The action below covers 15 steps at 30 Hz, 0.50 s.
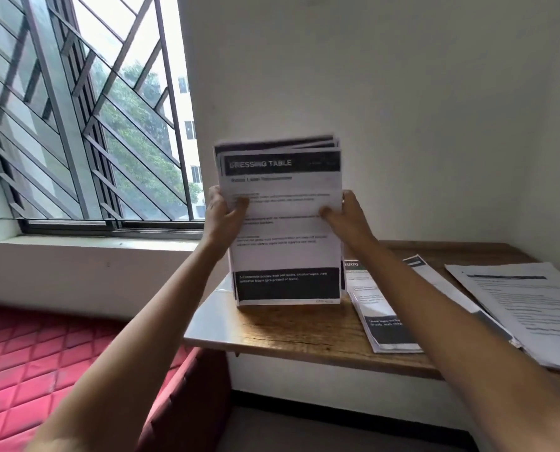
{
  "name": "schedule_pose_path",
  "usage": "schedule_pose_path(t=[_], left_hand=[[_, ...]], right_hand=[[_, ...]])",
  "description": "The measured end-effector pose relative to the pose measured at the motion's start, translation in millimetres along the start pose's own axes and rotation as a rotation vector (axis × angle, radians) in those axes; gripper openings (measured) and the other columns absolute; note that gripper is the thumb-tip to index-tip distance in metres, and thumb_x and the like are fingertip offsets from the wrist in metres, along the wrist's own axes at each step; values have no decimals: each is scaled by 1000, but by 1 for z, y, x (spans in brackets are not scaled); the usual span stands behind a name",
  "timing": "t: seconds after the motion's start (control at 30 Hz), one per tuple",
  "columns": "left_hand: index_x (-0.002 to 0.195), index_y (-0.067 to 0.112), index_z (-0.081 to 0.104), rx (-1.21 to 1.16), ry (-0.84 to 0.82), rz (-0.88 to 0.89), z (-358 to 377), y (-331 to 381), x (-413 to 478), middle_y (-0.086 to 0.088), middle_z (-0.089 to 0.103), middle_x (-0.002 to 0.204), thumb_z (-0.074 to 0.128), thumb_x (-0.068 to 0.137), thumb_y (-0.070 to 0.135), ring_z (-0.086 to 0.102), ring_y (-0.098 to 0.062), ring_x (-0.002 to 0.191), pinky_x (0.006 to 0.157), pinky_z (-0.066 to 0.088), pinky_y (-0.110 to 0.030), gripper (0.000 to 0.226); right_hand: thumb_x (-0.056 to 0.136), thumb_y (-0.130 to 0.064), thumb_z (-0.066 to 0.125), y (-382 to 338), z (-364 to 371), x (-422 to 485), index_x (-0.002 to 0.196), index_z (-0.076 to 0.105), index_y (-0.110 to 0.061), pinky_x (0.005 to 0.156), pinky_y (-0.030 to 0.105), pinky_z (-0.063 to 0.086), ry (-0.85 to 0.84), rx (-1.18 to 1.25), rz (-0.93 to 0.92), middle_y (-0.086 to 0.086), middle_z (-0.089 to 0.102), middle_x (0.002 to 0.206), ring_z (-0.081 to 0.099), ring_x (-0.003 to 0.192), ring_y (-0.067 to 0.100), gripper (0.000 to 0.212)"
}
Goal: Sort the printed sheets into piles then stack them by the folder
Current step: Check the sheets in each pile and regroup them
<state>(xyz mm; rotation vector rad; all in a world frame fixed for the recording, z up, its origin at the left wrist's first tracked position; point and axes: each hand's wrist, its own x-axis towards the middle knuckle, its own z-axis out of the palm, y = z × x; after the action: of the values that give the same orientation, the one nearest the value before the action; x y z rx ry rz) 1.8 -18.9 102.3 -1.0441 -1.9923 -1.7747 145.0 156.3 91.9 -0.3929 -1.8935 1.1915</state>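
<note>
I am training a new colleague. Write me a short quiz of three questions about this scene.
1. True or false: the left hand and the right hand both grip the upright stack.
2. Its front sheet is titled: A) KITCHEN SINK B) DRESSING TABLE C) BOOKSHELF.
3. Fill in: the flat piles on the table lie to the stack's ____.
Key: 1 true; 2 B; 3 right.

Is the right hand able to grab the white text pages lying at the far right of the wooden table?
Probably not yet: the right hand is busy gripping the upright stack of black-banded printed sheets. Nothing blocks the way to the white text pages, so letting go should free it.
</note>
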Motion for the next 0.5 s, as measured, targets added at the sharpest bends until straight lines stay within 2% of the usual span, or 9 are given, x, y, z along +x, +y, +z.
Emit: schedule_pose_path(t=[0.1,0.17,0.27,0.4,0.5], left_hand=[[106,14,39,-41,33,1,3,0,2,-5,58,99,56,95,21,59,-21,90,73,51,-29,21],[111,8,41,-54,42,6,6,1,3,3,55,92,54,97,20,58,-17,86,73,49,-30,23],[112,8,39,-25,33,-14,12,-7,-3,-7,60,102,51,98,25,61,-26,92,78,53,-39,25],[103,10,38,85,35,-47,16,-16,-6,-13,60,100,47,97,12,61,-34,91,73,52,-42,11],[101,8,43,130,69,-37,12,-5,6,-16,59,100,44,93,5,57,-30,87,75,50,-40,9]], right_hand=[[94,-16,54,5,-1,-1,117,39,-14,85,38,54,-3,53,0,4,55,113,60,100,20,28],[95,-16,50,6,0,1,118,39,-13,86,38,53,1,58,6,4,54,112,59,100,20,26],[98,-13,42,11,2,0,123,40,-8,83,36,52,-7,17,29,4,53,112,57,101,20,26],[100,-11,33,15,3,1,122,42,-4,66,19,44,-31,-120,18,4,51,110,53,96,16,24],[97,-10,37,2,-1,12,120,48,-5,71,24,45,-20,-165,-9,4,53,111,53,98,17,25]])
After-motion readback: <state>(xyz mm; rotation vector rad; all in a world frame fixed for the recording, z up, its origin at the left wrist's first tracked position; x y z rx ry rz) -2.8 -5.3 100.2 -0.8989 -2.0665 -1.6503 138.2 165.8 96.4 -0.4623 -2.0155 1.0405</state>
